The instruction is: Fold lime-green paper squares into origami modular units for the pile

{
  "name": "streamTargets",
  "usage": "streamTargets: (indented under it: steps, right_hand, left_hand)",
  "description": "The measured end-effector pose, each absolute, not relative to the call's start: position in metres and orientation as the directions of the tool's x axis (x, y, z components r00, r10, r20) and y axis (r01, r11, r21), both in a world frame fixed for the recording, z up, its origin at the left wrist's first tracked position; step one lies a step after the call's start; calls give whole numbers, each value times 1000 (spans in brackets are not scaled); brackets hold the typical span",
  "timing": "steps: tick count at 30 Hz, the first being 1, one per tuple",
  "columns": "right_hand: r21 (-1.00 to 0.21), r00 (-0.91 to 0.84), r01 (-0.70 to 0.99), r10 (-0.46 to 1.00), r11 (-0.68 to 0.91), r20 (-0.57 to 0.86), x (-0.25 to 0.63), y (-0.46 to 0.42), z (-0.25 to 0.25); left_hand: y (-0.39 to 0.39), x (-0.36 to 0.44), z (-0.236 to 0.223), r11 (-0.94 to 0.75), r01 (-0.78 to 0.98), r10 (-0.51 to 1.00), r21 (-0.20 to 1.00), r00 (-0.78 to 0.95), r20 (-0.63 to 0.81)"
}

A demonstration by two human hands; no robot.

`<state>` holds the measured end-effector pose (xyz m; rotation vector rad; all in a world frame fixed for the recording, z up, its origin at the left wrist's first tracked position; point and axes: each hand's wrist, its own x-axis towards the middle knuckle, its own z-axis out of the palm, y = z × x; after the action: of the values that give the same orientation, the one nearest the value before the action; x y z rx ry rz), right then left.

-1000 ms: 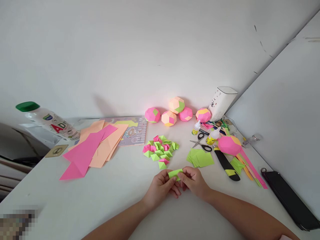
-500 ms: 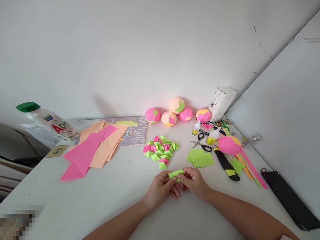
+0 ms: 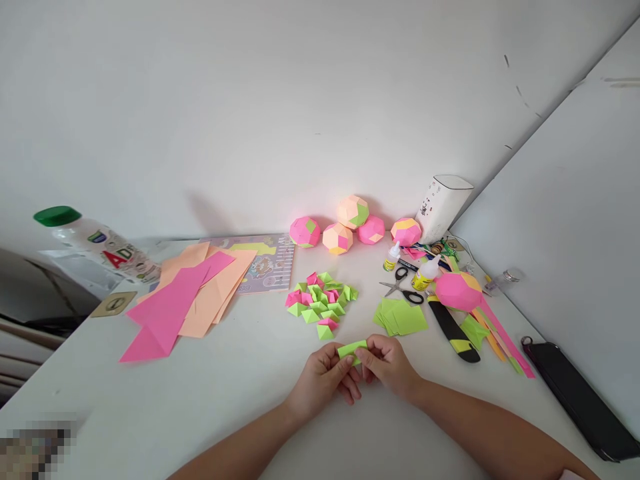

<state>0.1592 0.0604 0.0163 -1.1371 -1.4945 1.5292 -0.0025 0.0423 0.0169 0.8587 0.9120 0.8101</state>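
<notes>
Head view: a small folded lime-green paper strip [image 3: 351, 349] lies with its long axis left to right, just above the white table [image 3: 240, 393], pinched at its left end by the left hand [image 3: 323, 379] and at its right end by the right hand [image 3: 389, 363]. Just beyond sits a heap of folded green and pink paper units [image 3: 320, 301]; a stack of green paper squares [image 3: 400, 316] lies nearer the right hand.

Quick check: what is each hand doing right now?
Left hand: closed on the green paper strip.
Right hand: closed on the same strip's other end.
</notes>
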Motion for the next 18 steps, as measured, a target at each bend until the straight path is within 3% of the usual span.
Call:
streamTargets:
  steps: [18]
  right_hand:
    - [-994,-371,53,922,-98,-111,160,61,16]
  left_hand:
    - [42,-5,13,431,-86,820,898,453,-350]
